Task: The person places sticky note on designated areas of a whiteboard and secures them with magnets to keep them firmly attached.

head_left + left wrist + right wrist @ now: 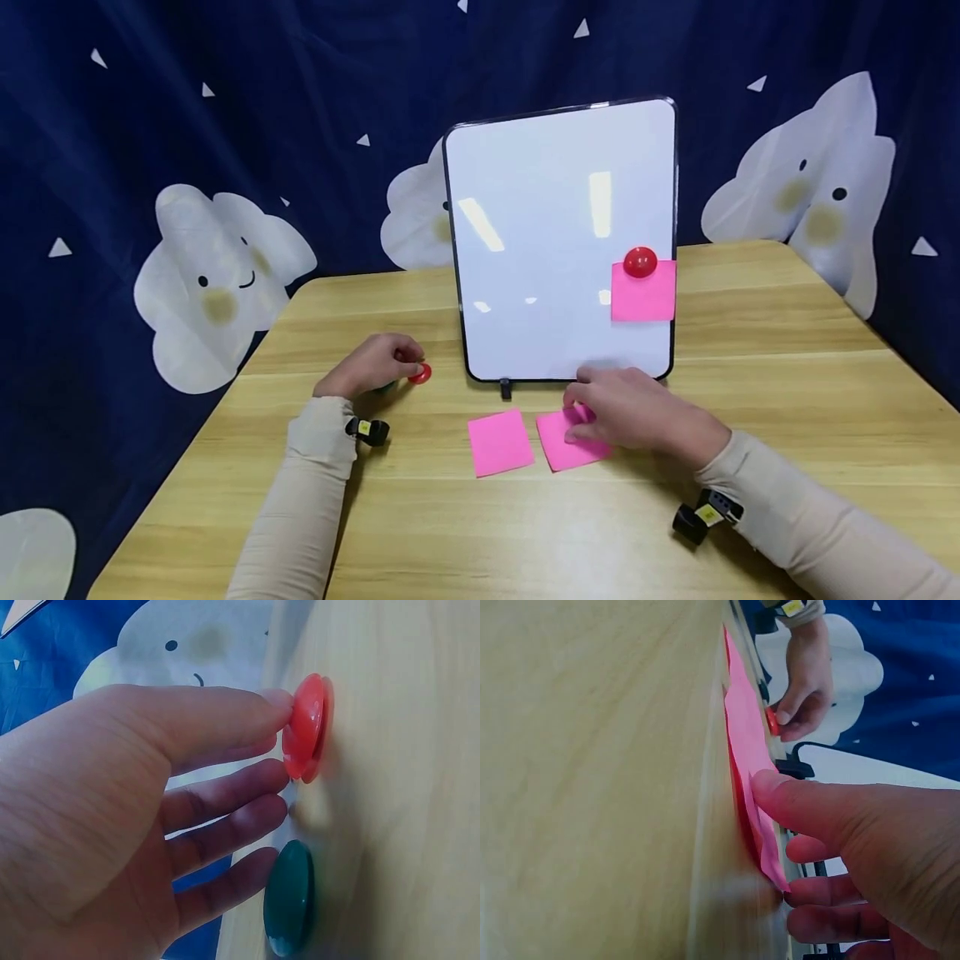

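My left hand [375, 364] is at the table left of the whiteboard, its thumb and index finger pinching a red round magnet [304, 727] that sits on or just over the wood. Close to the little finger lies a green round magnet [291, 900], mostly hidden by the hand in the head view. In front of the whiteboard [555, 317], my right hand [630, 412] grips a pink sticky note [558, 437] between thumb and curved fingers. That note looks slightly bent in the right wrist view. Beside it another pink sticky note [501, 443] lies flat.
On the whiteboard's lower right, a red magnet [641, 262] holds a pink sticky note [643, 300]. A small black foot [506, 389] supports the board on the wooden table [450, 533]. Behind hangs a dark blue curtain [315, 108] with clouds.
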Motion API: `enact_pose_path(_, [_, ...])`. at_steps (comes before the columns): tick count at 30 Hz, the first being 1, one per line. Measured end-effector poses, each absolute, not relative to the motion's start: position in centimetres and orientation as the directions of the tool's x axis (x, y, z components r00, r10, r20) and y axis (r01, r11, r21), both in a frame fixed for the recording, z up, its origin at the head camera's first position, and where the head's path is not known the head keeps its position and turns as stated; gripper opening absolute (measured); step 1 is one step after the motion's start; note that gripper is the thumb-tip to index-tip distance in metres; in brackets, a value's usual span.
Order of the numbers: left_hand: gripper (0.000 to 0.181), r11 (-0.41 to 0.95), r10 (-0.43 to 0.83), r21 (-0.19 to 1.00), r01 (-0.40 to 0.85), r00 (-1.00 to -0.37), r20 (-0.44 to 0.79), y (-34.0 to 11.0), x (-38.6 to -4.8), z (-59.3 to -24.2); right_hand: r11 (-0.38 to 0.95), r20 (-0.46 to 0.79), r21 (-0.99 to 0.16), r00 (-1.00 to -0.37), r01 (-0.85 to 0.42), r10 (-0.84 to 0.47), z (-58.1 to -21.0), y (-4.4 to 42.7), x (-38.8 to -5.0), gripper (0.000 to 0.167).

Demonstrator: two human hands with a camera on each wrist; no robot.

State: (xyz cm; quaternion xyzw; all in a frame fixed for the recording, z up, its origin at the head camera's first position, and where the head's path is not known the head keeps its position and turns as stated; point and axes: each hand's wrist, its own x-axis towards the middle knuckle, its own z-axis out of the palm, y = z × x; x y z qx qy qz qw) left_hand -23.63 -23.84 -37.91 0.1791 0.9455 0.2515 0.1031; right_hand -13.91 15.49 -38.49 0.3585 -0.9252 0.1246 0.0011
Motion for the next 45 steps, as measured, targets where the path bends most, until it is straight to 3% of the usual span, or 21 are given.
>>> enact_pose_path(6, [0.019,0.809,0.377,0.52,0.274,-0.92,-0.102,-23.96,-23.61,-37.84,0.72,0.07,-0.256,-0.756,-0.644,-0.651,-38.42,15.3,-14.07,0.027])
enact_pose_path(15, [0.025,0.796,0.38,0.537,0.277,-0.921,-0.088,-24.19,-23.71,-38.22,0.655,0.098,-0.393,-0.738,-0.645,-0.668,-38.56,15.74,-14.2,0.023])
enact_pose_path(25, [0.028,0.8,0.361,0.544,0.253,-0.927,-0.099,-24.5,-23.72,-38.59,0.72,0.019,-0.344,-0.772,-0.602,-0.636,-38.4,15.56,-14.02,0.017])
enact_pose_path(32, [0.025,0.804,0.355,0.533,0.262,-0.931,-0.079,-24.35,-23.89,-38.67,0.716,0.005,-0.372,-0.773,-0.591,-0.635,-38.23,15.55,-13.9,0.024])
enact_pose_path(40, [0.022,0.805,0.349,0.536,0.254,-0.933,-0.083,-24.29,-23.98,-38.67,0.691,-0.038,-0.413,-0.746,-0.593,-0.664,-38.15,15.75,-14.05,0.056])
enact_pose_path(45, [0.024,0.808,0.351,0.53,0.258,-0.933,-0.082,-24.28,-23.93,-38.69,0.674,-0.05,-0.427,-0.729,-0.602,-0.683,-38.3,15.93,-14.13,0.054])
